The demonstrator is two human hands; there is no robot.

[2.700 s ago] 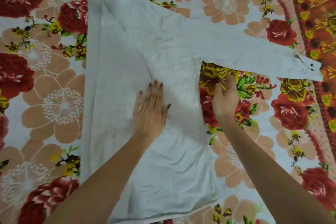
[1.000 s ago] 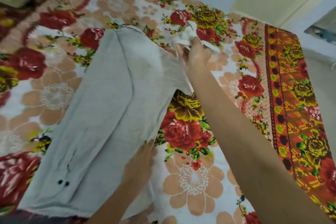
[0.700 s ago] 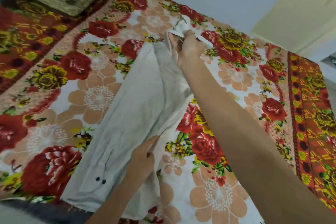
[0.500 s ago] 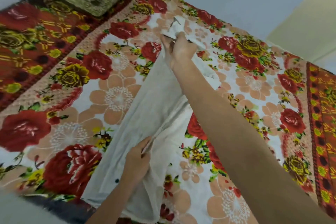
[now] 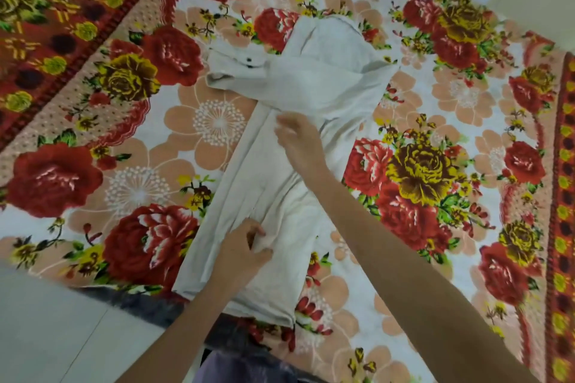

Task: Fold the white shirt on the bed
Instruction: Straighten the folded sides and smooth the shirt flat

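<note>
The red, yellow and peach floral bedspread [image 5: 137, 190] fills the left. On its middle the soft white cotton shirt [image 5: 326, 78] lies as a long narrow strip, running from the near bed edge up to the collar. Its buttoned cuff [image 5: 236, 65] sticks out leftward, the sleeve crossed over the chest. The left hand [image 5: 245, 247] pinches a ridge of cloth low on the strip. The right hand [image 5: 300, 143] is over the strip's middle, fingertips blurred; whether they pinch or only touch, I cannot tell. The cloth looks light, limp and quick to wrinkle. It is best taken at hems or fold lines with both hands, or the layers will likely sag and slide apart.
</note>
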